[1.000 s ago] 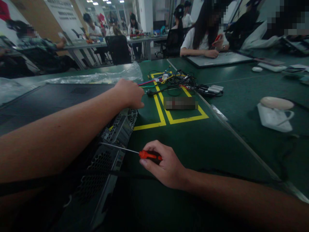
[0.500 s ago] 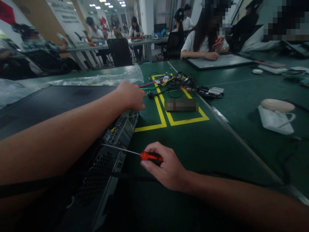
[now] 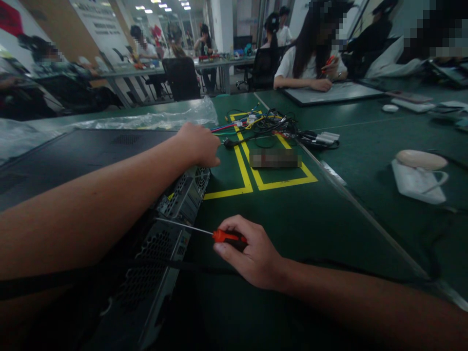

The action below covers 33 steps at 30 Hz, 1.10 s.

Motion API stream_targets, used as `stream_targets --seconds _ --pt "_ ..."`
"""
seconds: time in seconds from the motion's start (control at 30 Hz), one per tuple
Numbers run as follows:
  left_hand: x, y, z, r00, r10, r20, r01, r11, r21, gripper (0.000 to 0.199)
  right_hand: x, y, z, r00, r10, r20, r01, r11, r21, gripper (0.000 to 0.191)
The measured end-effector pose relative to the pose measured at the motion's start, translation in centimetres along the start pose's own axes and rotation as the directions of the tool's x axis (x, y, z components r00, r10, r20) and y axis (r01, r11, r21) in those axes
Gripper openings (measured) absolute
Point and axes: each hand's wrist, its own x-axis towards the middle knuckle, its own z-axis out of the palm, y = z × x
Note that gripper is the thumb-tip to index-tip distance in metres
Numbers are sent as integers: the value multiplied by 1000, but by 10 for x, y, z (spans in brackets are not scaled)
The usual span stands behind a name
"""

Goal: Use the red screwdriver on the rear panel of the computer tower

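Note:
A black computer case (image 3: 98, 146) lies on its side at the left, its metal back panel with vent holes and ports facing right. My left hand (image 3: 199, 144) is curled over the far back corner of the case and grips it; some of its fingers are hidden. In my right hand (image 3: 252, 253) is a screwdriver (image 3: 230, 238), its red and black handle wrapped by the fingers. Its thin shaft points left, and the tip is at the back panel near the middle. Whether the tip sits in a screw is too dark to tell.
Yellow tape (image 3: 228, 193) marks rectangles on the green table (image 3: 292, 214). Tangled cables (image 3: 274, 122) and a blurred-out dark block (image 3: 276, 158) lie beyond the hands. Clear plastic wrap (image 3: 175, 115) is behind the case. At the right is a white holder (image 3: 419, 183). A co-worker (image 3: 307, 63) sits opposite.
My hands, the screwdriver and the case keep their places. Only people in the background have shifted slightly.

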Motion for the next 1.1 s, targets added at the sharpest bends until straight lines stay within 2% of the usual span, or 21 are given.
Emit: stream_targets --seconds 0.57,0.8,1.1 --pt "1 -1 0 1000 23 9 -23 1000 11 60 0 0 -2 999 -39 32 38 999 14 15" --pt "-2 1 -3 1000 28 9 -28 999 30 59 -2 -1 1 999 41 28 -44 995 86 22" --pt "1 0 0 1000 18 17 -19 1000 24 60 -1 0 2 999 32 23 -34 996 83 14"
